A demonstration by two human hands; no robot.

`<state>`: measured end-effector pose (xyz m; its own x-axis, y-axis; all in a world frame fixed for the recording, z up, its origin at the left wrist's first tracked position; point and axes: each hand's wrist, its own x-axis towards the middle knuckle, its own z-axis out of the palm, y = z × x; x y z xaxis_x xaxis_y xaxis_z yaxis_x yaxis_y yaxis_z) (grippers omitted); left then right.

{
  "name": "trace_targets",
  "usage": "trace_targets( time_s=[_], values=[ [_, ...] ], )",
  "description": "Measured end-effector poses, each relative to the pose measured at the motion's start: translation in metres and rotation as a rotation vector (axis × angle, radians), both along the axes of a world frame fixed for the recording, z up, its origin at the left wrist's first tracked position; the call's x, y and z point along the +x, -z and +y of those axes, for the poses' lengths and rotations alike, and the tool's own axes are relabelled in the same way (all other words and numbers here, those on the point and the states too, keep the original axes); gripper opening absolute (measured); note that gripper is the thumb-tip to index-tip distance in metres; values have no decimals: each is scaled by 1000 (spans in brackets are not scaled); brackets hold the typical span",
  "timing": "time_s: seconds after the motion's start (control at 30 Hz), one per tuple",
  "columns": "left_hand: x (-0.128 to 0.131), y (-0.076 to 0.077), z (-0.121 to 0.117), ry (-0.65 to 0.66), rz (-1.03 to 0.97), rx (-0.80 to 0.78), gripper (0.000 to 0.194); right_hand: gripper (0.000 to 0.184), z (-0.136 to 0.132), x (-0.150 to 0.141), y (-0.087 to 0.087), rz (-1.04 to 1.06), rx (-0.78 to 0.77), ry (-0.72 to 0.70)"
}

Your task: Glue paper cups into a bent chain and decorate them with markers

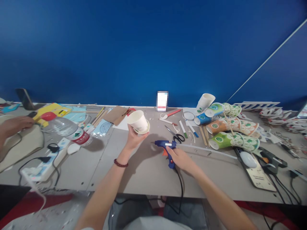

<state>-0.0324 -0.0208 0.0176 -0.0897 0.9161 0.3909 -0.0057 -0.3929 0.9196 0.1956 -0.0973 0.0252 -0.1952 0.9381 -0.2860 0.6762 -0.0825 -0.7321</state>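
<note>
**White paper cup held up in the left hand, blue plastic glue gun in the right hand**

From where I stand, the cup is raised over the middle of the grey worktop, tilted with its open mouth up and to the left. The left hand is part-closed about its lower end, thumb and fingers spread around it; a dark red beaded bracelet circles that wrist.

The right hand is wrapped around the glue gun's grip. The nozzle points towards the left hand, apart from the cup. A long translucent glue stick runs out behind the gun, and a black cable drops from its grip over the worktop's front edge.

Just behind the gun lie black-handled scissors. Further right, patterned paper cups in blue, orange and green lie on their sides, near a leaning stack of white cups. Over to the left I see a clear plastic bottle with a red cap, tipped on its side beside a white power strip. At the far left, another person's hand rests on beige material.
</note>
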Motion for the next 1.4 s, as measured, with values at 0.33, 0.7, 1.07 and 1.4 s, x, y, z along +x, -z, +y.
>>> trace_targets(
  time_s=[0.33, 0.7, 1.07, 1.4],
  values=[
    [4, 13, -3, -150, 270, 231, 83, 45, -3, -6, -7, -535, 115, -332],
    [5, 8, -8, -112, 369, 253, 73, 63, -3, -11, -3, -572, 110, -271],
    [7, 0, -9, -64, 317, 284, 74, 61, -4, -11, -3, -619, 120, -293],
    [5, 15, -6, -16, 314, 191, 78, 64, -5, -12, 2, -567, 143, -221]
  ],
)
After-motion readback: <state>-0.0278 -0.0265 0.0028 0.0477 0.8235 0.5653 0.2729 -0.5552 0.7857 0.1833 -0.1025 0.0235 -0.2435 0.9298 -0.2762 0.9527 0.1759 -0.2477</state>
